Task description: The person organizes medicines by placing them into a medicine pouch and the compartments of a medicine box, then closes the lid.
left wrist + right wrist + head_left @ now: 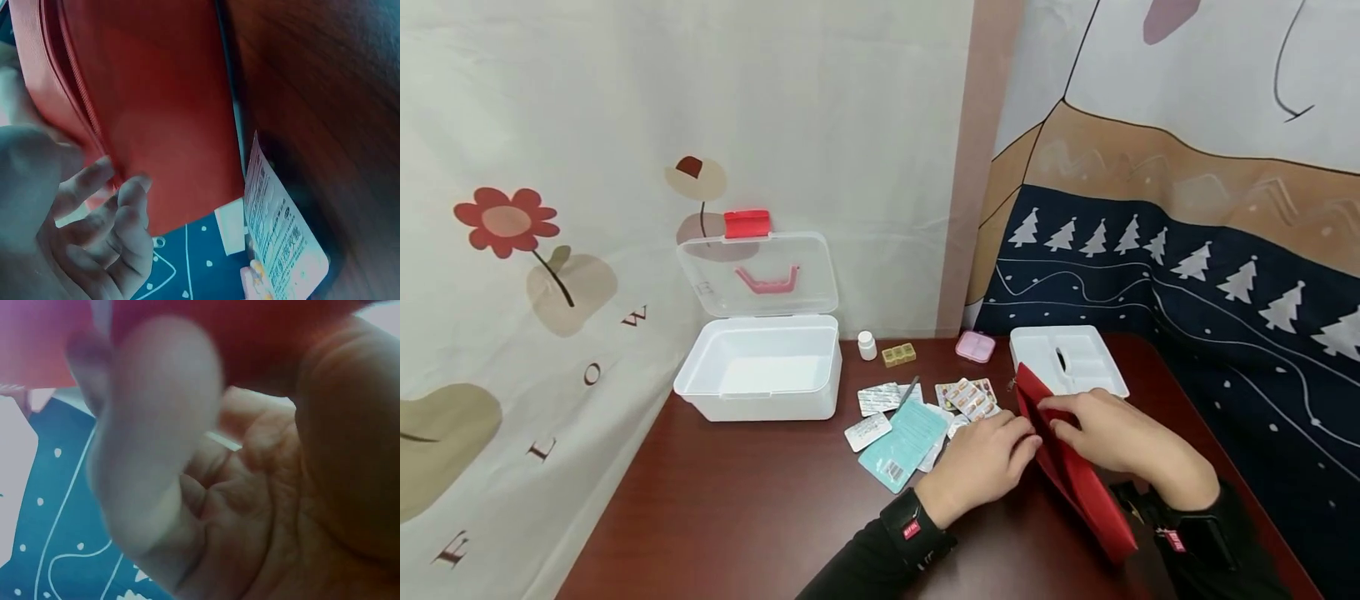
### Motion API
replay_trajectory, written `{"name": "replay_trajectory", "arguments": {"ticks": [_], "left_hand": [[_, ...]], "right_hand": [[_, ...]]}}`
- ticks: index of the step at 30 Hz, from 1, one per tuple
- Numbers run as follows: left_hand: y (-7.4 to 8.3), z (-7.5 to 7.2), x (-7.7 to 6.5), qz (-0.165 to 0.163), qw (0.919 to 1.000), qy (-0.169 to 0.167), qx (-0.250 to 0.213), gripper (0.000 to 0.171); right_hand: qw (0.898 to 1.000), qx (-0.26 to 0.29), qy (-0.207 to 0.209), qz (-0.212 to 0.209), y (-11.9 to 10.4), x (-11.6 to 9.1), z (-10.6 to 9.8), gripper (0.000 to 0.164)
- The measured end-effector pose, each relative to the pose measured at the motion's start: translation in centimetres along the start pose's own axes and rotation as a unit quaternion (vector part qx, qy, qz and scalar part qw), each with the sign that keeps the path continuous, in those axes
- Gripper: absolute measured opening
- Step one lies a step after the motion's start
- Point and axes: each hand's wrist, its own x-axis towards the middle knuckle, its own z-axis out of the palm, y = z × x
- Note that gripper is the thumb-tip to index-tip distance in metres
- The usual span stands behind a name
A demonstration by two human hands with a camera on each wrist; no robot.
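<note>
A red zippered pouch (1075, 467) stands on edge at the right of the table, its zip side upward and partly parted. At its near-left edge, my left hand (981, 458) pinches the zip edge; the left wrist view shows the curled fingers (131, 206) right at the zip. My right hand (1112, 429) grips the opposite edge of the opening, thumb and fingers bent over it. Close up in the right wrist view, a curled finger (162, 394) lies against the red material. The inside of the pouch is hidden.
Left of the pouch lie a teal packet (904, 446), blister packs (878, 398) and a colourful blister strip (973, 400). Behind stand a white bottle (867, 346), a yellow pill case (898, 355), a pink pill case (975, 347), an open white box (760, 392) and a white tray (1093, 354).
</note>
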Motion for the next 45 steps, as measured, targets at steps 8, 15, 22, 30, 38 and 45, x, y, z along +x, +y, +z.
{"name": "replay_trajectory", "arguments": {"ticks": [8,15,22,30,38,45], "left_hand": [[-0.6,0.1,0.5,-0.032,0.9952,-0.025,-0.089,0.010],[-1.3,0.3,0.3,-0.084,0.9905,0.001,-0.108,0.008],[-1.8,0.3,0.2,-0.076,0.9928,-0.004,-0.093,0.013],[-2.9,-1.4,0.5,-0.069,0.9940,-0.010,-0.084,0.018],[-3.7,-2.0,0.0,-0.093,0.9897,-0.107,0.023,0.014],[-3.3,-0.2,-0.6,-0.110,0.9725,-0.180,0.099,0.040]], "right_hand": [[1.000,-0.021,0.004,0.017,-1.9,-1.0,-1.5,0.027],[0.996,-0.034,-0.004,0.086,-0.2,-1.6,-2.7,0.027],[0.995,-0.031,-0.013,0.095,0.3,-1.7,-3.0,0.024],[0.998,-0.016,-0.008,0.068,0.2,-1.9,-2.7,0.021],[0.998,-0.020,-0.012,0.056,0.1,-1.6,-2.7,0.021],[0.999,-0.040,0.005,0.026,0.1,-1.2,-2.1,0.021]]}}
